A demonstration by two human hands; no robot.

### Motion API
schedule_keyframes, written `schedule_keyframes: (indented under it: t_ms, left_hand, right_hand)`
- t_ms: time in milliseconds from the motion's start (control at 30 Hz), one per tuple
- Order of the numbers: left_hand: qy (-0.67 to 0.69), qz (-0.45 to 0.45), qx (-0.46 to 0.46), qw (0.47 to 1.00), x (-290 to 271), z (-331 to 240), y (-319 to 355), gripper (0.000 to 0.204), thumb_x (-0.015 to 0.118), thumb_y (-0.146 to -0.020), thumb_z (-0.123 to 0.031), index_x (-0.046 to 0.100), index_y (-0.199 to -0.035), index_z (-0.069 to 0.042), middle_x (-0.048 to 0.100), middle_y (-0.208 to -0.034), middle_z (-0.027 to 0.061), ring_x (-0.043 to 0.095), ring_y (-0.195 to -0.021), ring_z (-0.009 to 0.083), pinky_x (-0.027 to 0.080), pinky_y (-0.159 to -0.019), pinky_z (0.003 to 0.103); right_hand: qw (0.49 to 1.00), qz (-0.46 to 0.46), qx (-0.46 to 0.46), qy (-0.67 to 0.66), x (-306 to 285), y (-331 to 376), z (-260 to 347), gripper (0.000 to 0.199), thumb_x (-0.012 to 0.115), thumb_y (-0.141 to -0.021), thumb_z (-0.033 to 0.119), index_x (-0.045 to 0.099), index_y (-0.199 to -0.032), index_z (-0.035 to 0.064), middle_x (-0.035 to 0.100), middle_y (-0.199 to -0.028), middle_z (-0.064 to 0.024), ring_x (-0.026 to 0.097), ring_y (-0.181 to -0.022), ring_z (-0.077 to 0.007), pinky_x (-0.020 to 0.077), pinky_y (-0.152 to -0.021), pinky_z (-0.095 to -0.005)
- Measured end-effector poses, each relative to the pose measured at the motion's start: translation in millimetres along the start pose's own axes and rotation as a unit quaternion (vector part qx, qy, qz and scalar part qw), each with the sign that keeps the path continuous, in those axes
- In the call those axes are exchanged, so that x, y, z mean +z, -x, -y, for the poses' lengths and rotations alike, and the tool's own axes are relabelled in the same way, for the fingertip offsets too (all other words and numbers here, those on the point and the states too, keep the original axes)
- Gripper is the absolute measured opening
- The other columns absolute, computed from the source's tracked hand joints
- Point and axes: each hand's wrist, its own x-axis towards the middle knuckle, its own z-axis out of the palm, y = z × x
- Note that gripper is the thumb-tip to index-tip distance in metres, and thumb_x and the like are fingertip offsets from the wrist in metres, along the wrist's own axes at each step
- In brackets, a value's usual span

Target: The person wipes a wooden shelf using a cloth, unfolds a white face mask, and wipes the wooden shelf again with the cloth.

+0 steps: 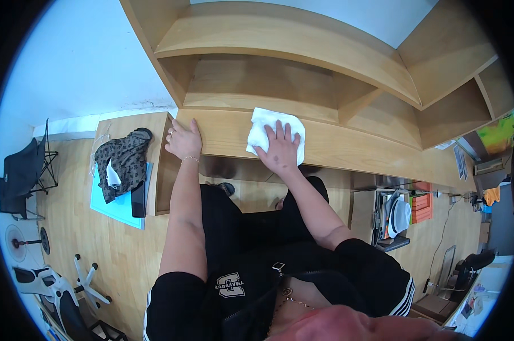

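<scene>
A folded white cloth (261, 126) lies on the wooden desk (348, 145), near the foot of the shelf unit. My right hand (281, 149) rests flat on top of it, palm down with the fingers spread, covering part of the cloth. At the desk's left end, my left hand (184, 141) leans on the corner, thumb apart from the fingers. Those fingers bend toward the side edge, and nothing shows in them. Both forearms reach forward over the desk's front edge.
Wooden shelves (280, 34) rise behind the desk. To the left, a wooden cabinet (160, 170) carries a patterned dark bag (120, 159) and a light-blue folder (118, 210). White hats (399, 216) and orange boxes (421, 206) stand lower right. A white office chair (52, 290) is lower left.
</scene>
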Motion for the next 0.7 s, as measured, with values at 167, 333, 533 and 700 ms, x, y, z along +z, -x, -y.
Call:
schedule_keyframes:
  t_ms: [167,333,533,700]
  left_hand:
    - [0.061,0.013,0.038,0.997,4.9,18.2,1.6,0.07,0.053,-0.091,-0.055,0.046,-0.141,-0.005,0.054,-0.133,0.0187,0.05,-0.124,0.0351,0.038,-0.097,0.052]
    - [0.219,0.03,0.198,0.955,-7.5,76.2,70.7,0.07,0.063,-0.089,-0.039,0.04,-0.144,-0.002,0.041,-0.146,0.0243,0.033,-0.139,0.0414,0.025,-0.112,0.054]
    - [0.397,0.314,0.077,0.859,-121.2,157.4,204.6,0.059,0.064,-0.094,-0.025,0.042,-0.142,0.002,0.047,-0.142,0.0224,0.044,-0.133,0.0326,0.034,-0.11,0.038]
    - [0.283,0.365,0.034,0.886,-154.4,194.1,253.1,0.058,0.064,-0.093,-0.03,0.048,-0.138,0.003,0.057,-0.13,0.0227,0.054,-0.124,0.0322,0.042,-0.104,0.038]
  right_hand:
    - [0.999,-0.001,-0.037,-0.033,-4.8,-1.0,5.6,0.073,0.058,-0.084,0.058,0.046,-0.143,0.0163,0.034,-0.152,-0.0185,0.025,-0.143,-0.0398,0.0159,-0.112,-0.063]
    - [0.998,0.001,-0.034,-0.06,0.2,2.5,2.4,0.073,0.058,-0.084,0.058,0.046,-0.143,0.0161,0.033,-0.153,-0.0191,0.024,-0.143,-0.0399,0.0143,-0.112,-0.0626]
    - [0.996,-0.004,-0.036,-0.078,-0.1,3.0,-2.4,0.073,0.059,-0.084,0.056,0.045,-0.143,0.0149,0.032,-0.153,-0.0203,0.023,-0.144,-0.041,0.0128,-0.112,-0.0625]
    - [0.994,0.003,-0.052,-0.101,-2.1,2.4,-3.6,0.074,0.06,-0.084,0.055,0.045,-0.143,0.0126,0.03,-0.153,-0.0221,0.021,-0.144,-0.0431,0.0121,-0.112,-0.0629]
